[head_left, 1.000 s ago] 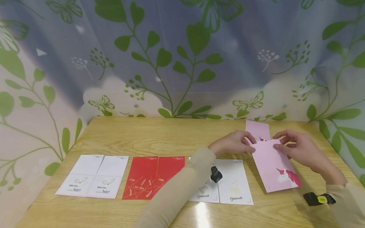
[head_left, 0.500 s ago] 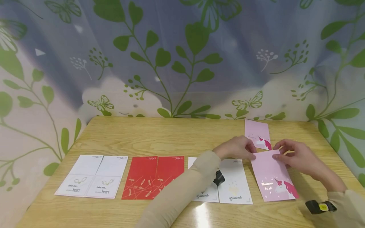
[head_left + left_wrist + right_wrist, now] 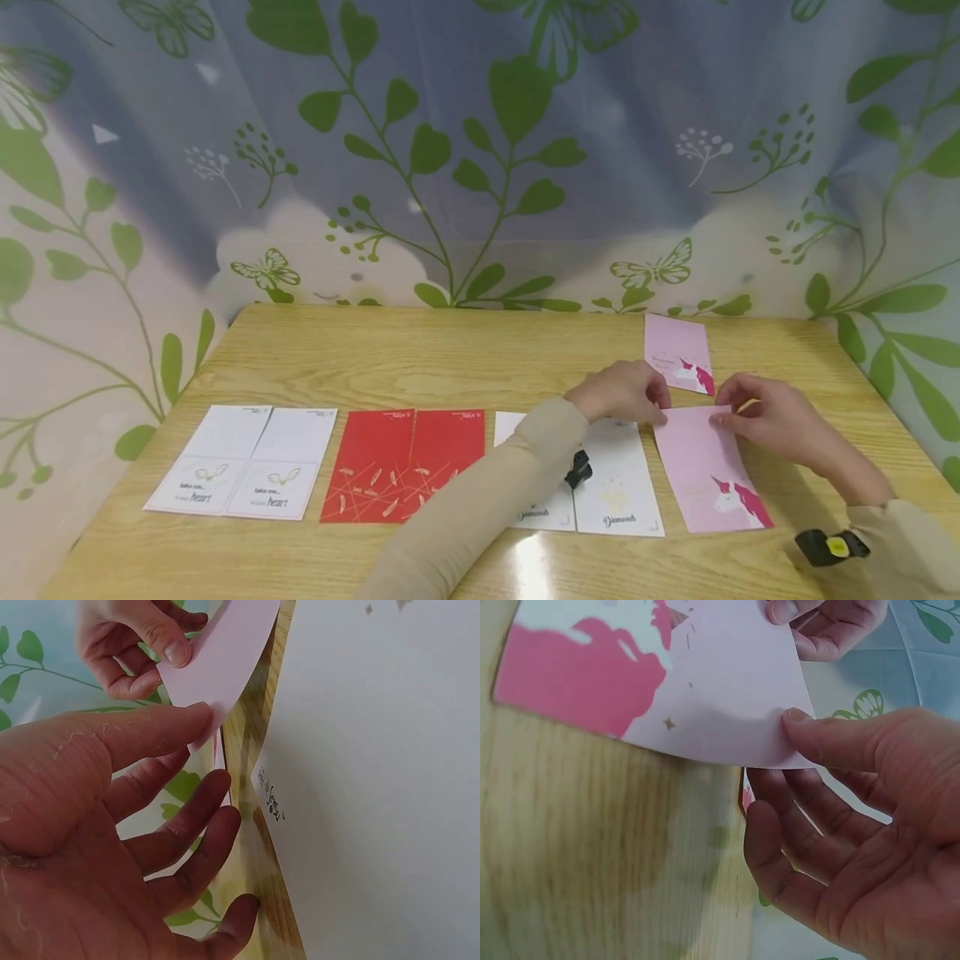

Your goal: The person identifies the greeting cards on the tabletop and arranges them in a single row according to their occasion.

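Head view: pink card (image 3: 710, 467) lies on the table (image 3: 450, 358) at the right end of the front row, just right of the white "Diamonds" cards. Both hands are at its far edge: left hand (image 3: 622, 390) on the far-left corner, right hand (image 3: 765, 412) on the far-right corner, each pinching the edge between thumb and fingers. The card's near part rests on the wood. Count: 2 pink cards (held one plus second pink card (image 3: 678, 352) just beyond the hands, near the back edge), 2 red cards (image 3: 405, 462), 2 "heart" cards (image 3: 243, 462), 2 "Diamonds" cards (image 3: 611, 483) partly under the left sleeve. Held card's long axis runs near-to-far, tilted slightly so the near end sits further right; unicorn print at the near end, face up.

Left wrist view: left thumb (image 3: 161, 727) lies on top of the pink card's (image 3: 221, 660) corner, the fingers loosely curled beneath; card edge bows upward. Right hand (image 3: 135, 645) pinches the opposite corner. A white card (image 3: 375, 772) lies flat alongside.

Right wrist view: right thumb (image 3: 840, 739) presses the pink card's (image 3: 727, 697) corner from above, fingers below it; that corner is lifted off the table. Left hand (image 3: 829, 626) holds the other corner.
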Available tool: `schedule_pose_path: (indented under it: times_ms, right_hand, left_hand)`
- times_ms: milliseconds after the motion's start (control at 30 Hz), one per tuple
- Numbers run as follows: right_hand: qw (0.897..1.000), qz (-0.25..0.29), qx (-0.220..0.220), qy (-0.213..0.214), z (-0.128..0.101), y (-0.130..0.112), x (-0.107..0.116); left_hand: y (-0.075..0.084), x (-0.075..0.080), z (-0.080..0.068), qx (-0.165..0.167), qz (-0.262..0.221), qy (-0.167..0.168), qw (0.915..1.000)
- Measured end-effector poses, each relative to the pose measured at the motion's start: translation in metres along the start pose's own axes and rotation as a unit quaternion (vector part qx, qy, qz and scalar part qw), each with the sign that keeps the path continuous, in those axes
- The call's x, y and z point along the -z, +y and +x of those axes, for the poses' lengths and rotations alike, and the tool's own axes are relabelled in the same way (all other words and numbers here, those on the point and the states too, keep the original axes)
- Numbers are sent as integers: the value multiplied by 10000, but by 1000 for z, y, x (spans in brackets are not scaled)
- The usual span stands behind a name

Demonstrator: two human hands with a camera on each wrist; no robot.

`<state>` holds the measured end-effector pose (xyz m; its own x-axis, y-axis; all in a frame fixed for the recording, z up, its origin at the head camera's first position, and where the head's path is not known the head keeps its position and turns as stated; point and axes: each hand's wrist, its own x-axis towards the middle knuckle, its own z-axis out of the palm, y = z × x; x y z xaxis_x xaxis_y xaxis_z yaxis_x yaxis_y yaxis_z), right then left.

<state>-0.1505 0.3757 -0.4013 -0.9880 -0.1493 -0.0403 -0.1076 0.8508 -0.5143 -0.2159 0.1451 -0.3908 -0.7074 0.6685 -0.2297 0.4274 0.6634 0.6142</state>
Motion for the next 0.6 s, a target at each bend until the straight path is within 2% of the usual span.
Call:
schedule_pose_path:
  times_ms: [200,600]
  right_hand:
    - [9997,-199,120,21,3,3,-4]
    - [9995,-271,147,-65,4,0,-10]
  left_hand:
    - [0,-3,4,227,455,176,9986]
    - [2,-9,3,432,872,466,9942]
